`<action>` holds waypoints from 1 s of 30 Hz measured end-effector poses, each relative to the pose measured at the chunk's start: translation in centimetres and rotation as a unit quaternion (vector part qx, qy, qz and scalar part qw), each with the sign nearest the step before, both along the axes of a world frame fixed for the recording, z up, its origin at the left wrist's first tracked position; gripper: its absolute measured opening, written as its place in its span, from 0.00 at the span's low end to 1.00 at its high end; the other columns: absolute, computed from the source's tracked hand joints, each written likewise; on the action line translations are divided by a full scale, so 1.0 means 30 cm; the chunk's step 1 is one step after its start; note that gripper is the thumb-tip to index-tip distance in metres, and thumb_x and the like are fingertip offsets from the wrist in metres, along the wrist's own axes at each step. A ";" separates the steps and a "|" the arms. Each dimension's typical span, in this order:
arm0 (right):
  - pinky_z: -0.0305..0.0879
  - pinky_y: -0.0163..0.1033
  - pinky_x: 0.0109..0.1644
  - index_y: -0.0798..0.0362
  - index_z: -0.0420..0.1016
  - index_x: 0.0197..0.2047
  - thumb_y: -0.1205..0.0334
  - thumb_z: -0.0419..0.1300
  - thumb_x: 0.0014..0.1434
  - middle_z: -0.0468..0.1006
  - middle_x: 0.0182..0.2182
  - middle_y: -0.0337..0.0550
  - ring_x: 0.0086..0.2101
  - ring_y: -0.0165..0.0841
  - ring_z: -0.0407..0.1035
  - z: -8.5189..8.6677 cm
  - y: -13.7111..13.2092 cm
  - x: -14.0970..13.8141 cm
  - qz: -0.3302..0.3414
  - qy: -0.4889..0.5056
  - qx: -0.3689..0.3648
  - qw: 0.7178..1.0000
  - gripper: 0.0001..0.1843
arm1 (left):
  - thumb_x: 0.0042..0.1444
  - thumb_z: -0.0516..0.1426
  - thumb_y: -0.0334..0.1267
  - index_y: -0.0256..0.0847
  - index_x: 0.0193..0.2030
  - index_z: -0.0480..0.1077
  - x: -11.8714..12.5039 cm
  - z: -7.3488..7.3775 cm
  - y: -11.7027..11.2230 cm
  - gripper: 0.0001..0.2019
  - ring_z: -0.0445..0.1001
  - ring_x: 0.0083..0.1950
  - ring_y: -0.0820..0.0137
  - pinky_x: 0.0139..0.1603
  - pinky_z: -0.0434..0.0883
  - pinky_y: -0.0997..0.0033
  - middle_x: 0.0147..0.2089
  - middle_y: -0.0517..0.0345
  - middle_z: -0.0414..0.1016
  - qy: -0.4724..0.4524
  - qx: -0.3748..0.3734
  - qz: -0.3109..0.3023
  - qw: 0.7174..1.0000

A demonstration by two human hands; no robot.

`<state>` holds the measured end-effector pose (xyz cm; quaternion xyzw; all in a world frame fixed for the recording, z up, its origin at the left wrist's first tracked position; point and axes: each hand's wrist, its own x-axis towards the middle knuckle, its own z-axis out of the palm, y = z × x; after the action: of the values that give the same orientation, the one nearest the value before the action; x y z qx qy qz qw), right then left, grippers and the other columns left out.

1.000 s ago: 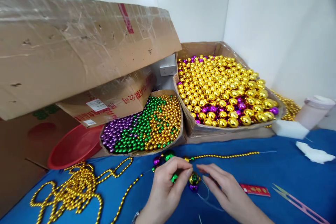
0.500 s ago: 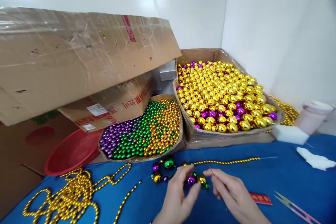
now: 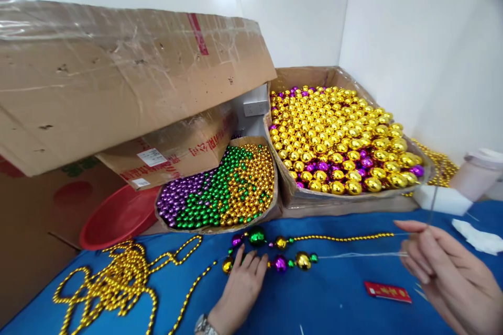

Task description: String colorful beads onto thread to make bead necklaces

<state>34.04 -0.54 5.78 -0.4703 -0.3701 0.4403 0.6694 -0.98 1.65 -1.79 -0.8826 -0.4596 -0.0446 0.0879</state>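
My left hand (image 3: pixel 244 280) lies over the lower row of a string of mixed beads, its fingers apart and touching them; the thumb is hidden. Beads showing around it include a large gold bead (image 3: pixel 303 260), a purple bead (image 3: pixel 280 263) and a large green bead (image 3: pixel 257 236). White thread (image 3: pixel 357 255) runs taut from the row's right end to my right hand (image 3: pixel 440 267), which is closed in a pinch. A thin needle-like piece (image 3: pixel 434 201) sticks up from those fingers. Along the upper row extends a strand of small gold beads (image 3: pixel 341 238).
Gold bead strands (image 3: pixel 113 277) lie heaped at left beside a red basin (image 3: pixel 118 217). Behind stand a box of purple, green and gold beads (image 3: pixel 276 193) and a larger box of gold balls (image 3: pixel 298 200). A red packet (image 3: pixel 387 291) lies near my right hand.
My right hand has moved right, drawing out the thread. My left hand has moved left and down onto the beads. The scissors are now mostly hidden behind my right hand.
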 end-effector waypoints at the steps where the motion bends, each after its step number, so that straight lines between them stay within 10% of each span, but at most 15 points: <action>1: 0.54 0.32 0.21 0.51 0.73 0.47 0.49 0.60 0.57 0.56 0.18 0.32 0.21 0.27 0.52 -0.021 -0.006 0.001 -0.002 0.007 -0.007 1.000 0.19 | 0.53 0.45 0.17 0.37 0.59 0.62 -0.036 0.003 -0.003 0.27 0.69 0.55 0.61 0.63 0.57 0.46 0.48 0.49 0.75 0.005 0.006 0.004 1.000; 7: 0.55 0.34 0.25 0.50 0.68 0.51 0.42 0.54 0.59 0.59 0.19 0.32 0.22 0.28 0.56 -0.166 -0.064 -0.127 0.106 -0.075 -0.105 0.986 0.24 | 0.44 0.45 0.15 0.36 0.64 0.54 -0.224 0.018 -0.027 0.37 0.62 0.63 0.58 0.64 0.53 0.42 0.59 0.45 0.69 0.024 0.020 0.039 0.999; 13: 0.61 0.37 0.37 0.48 0.64 0.53 0.44 0.47 0.63 0.68 0.25 0.35 0.28 0.32 0.65 -0.183 -0.087 -0.221 0.183 -0.150 -0.089 0.968 0.21 | 0.49 0.51 0.25 0.41 0.66 0.50 -0.054 0.054 -0.120 0.35 0.58 0.65 0.57 0.64 0.54 0.42 0.63 0.45 0.63 -0.102 -0.066 -0.010 0.993; 16: 0.62 0.36 0.35 0.47 0.64 0.52 0.46 0.49 0.63 0.68 0.24 0.35 0.28 0.31 0.65 -0.155 -0.082 -0.211 0.175 -0.135 -0.070 0.973 0.20 | 0.53 0.56 0.41 0.43 0.63 0.56 0.072 -0.011 -0.135 0.29 0.64 0.61 0.49 0.59 0.58 0.36 0.58 0.46 0.70 -0.126 -0.085 -0.084 0.985; 20: 0.61 0.35 0.31 0.47 0.67 0.49 0.46 0.55 0.60 0.66 0.22 0.34 0.25 0.30 0.62 -0.149 -0.069 -0.166 0.124 -0.088 -0.062 0.986 0.19 | 0.59 0.53 0.34 0.44 0.48 0.68 0.112 -0.104 -0.129 0.11 0.73 0.50 0.57 0.60 0.60 0.41 0.42 0.54 0.78 -0.158 0.010 -0.051 0.986; 30: 0.54 0.29 0.21 0.48 0.70 0.44 0.49 0.59 0.58 0.60 0.21 0.31 0.22 0.25 0.56 -0.147 -0.020 -0.145 0.043 0.087 -0.080 0.992 0.15 | 0.61 0.48 0.27 0.43 0.52 0.67 -0.027 -0.022 -0.140 0.15 0.70 0.54 0.60 0.60 0.61 0.41 0.47 0.52 0.76 -0.110 -0.014 -0.018 0.994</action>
<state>29.68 -1.15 1.37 -0.4655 -0.2942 0.5361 0.6398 -1.81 -2.55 -2.43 -0.8815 -0.4515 -0.1365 0.0230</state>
